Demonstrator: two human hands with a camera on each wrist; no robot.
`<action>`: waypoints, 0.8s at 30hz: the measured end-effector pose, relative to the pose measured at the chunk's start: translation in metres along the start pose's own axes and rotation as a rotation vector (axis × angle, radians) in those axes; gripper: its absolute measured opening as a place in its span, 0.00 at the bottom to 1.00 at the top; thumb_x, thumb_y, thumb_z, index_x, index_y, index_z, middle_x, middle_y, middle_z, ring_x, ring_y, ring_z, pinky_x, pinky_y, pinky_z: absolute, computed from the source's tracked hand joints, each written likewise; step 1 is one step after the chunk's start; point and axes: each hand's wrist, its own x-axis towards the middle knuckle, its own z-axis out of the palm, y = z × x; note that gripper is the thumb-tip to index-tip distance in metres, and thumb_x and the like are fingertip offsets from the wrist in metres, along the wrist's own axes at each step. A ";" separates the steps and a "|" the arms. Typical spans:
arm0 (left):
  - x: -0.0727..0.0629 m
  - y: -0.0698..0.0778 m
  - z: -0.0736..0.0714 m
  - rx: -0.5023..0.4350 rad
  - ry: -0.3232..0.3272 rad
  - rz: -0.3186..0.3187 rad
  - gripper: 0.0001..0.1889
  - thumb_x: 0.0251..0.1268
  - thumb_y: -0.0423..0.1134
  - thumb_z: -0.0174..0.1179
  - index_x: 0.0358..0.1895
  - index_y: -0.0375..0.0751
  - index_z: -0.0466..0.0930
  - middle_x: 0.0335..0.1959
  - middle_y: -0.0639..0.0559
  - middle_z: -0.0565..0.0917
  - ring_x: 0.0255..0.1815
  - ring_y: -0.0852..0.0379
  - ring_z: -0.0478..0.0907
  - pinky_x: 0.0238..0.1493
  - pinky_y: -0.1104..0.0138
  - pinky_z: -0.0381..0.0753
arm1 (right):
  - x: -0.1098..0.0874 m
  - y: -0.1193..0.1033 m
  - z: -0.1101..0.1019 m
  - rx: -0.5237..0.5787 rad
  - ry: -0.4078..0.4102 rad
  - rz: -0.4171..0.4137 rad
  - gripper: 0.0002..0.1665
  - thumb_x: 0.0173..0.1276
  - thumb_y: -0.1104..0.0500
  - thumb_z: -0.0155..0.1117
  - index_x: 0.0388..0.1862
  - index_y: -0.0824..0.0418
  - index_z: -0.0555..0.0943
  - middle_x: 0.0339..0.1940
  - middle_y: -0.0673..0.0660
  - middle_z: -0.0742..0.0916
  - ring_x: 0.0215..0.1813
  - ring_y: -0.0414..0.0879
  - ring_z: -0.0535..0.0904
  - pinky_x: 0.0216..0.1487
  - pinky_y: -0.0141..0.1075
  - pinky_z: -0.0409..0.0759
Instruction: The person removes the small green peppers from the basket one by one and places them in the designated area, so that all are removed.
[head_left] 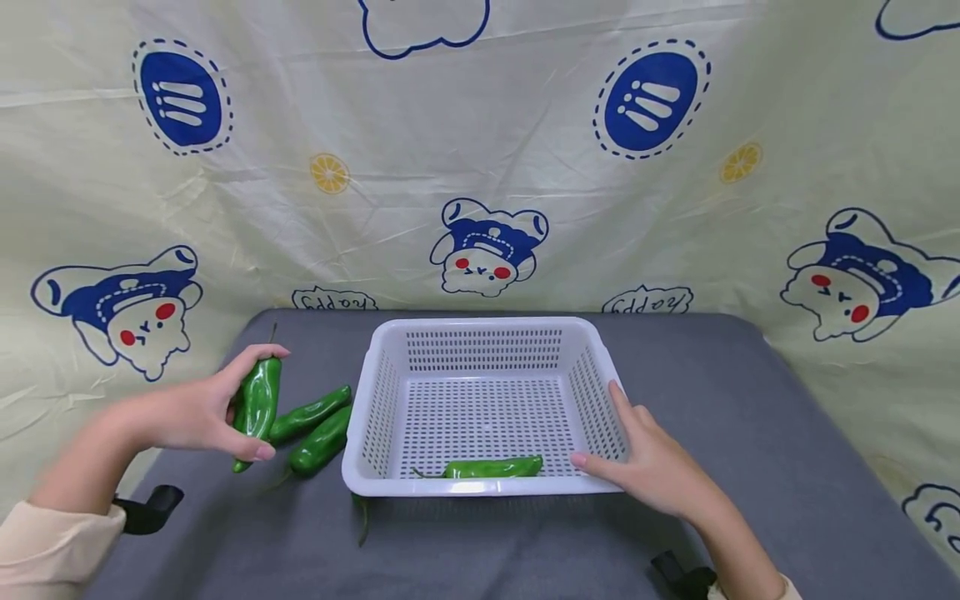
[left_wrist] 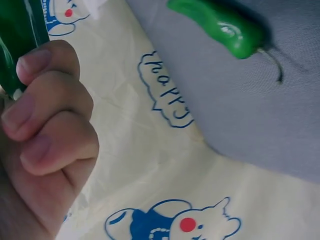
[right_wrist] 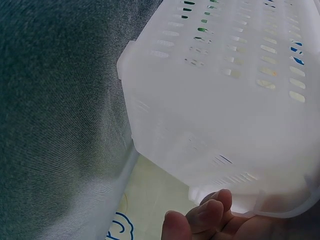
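My left hand (head_left: pixel 198 410) holds a glossy green pepper (head_left: pixel 262 398) upright between thumb and fingers, left of the basket. Curled fingers (left_wrist: pixel 57 105) wrap its side in the left wrist view, where only part of that pepper (left_wrist: pixel 15 40) shows. A white perforated plastic basket (head_left: pixel 480 487) stands at the middle of the table. My right hand (head_left: pixel 652 458) grips its right rim near the front corner, thumb over the inside and fingers outside. From the right wrist view, the fingertips (right_wrist: pixel 210 212) sit against the basket's outer side (right_wrist: pixel 210 125). One green pepper (head_left: pixel 495 468) lies inside along the front wall.
Two more green peppers, one behind (head_left: pixel 311 415) and one in front (head_left: pixel 321 446), lie on the grey tabletop (head_left: pixel 697 367) beside the basket's left wall. A pepper stem (head_left: pixel 363 521) pokes out below the front left corner. A patterned curtain (head_left: pixel 540 167) hangs behind the table.
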 end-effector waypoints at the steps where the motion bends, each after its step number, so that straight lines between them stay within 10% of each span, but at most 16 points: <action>1: 0.002 -0.003 0.002 0.016 0.003 -0.005 0.57 0.52 0.42 0.75 0.74 0.56 0.36 0.43 0.39 0.72 0.35 0.52 0.78 0.36 0.66 0.79 | 0.000 0.000 0.000 -0.002 -0.002 0.005 0.71 0.59 0.31 0.68 0.82 0.54 0.33 0.66 0.70 0.68 0.53 0.53 0.78 0.45 0.46 0.78; 24: 0.054 -0.026 0.061 0.190 -0.059 -0.169 0.66 0.43 0.51 0.80 0.78 0.56 0.35 0.45 0.44 0.76 0.40 0.53 0.74 0.42 0.58 0.72 | -0.001 0.002 0.001 -0.011 0.009 0.016 0.71 0.57 0.28 0.67 0.82 0.53 0.34 0.65 0.68 0.69 0.51 0.51 0.79 0.44 0.45 0.78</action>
